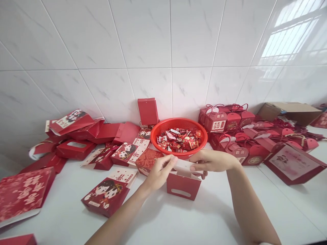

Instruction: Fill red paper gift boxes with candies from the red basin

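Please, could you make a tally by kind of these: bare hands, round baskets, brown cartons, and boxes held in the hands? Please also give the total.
Bare hands: 2, left hand and right hand
Round baskets: 1, the red basket
Brown cartons: 1, the brown carton
Boxes held: 1, the open red box
Total: 5

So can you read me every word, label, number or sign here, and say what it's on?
"歡喜": the upright corded box and the lower corded box.
"囍": the upright corded box; the cartoon-couple box.
Unreadable: large left box, tilted right box, candy wrappers.
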`<state>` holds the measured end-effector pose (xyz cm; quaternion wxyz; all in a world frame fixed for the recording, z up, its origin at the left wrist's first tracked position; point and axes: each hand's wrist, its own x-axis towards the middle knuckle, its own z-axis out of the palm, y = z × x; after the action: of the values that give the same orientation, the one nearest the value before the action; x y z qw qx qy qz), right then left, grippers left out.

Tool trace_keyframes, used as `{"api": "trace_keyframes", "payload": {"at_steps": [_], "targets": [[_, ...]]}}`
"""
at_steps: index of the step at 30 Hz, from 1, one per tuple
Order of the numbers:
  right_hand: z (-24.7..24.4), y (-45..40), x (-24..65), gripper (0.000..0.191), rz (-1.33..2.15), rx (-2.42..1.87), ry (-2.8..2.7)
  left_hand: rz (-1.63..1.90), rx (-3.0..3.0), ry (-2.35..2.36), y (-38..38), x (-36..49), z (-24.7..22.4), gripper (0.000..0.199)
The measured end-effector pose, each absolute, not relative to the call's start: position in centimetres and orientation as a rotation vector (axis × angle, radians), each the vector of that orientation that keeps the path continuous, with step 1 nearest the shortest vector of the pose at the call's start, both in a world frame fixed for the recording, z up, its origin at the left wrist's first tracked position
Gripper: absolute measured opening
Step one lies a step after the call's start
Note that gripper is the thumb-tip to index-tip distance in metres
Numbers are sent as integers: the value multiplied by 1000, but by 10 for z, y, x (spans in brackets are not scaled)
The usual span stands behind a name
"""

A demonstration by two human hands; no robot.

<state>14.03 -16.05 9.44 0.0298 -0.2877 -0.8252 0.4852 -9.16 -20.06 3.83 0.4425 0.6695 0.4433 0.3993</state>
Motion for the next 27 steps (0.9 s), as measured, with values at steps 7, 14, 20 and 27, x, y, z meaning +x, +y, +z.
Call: {"api": "trace_keyframes", "payload": {"at_steps": [7,14,20,27], "targets": [[83,-149,135,55,1620,-850,-2575,821,1549,1167,-189,-98,35,33],[95,-149,152,44,1140,-946,-2518,866,1537,1056,-181,-104,57,38],[98,-145,167,38,748,-1114,-2254,849,1615,996,-132,-104,68,44],[95,-142,168,31,705,-1115,-2157,98,2299,1228,-62,-72,48,20]]}}
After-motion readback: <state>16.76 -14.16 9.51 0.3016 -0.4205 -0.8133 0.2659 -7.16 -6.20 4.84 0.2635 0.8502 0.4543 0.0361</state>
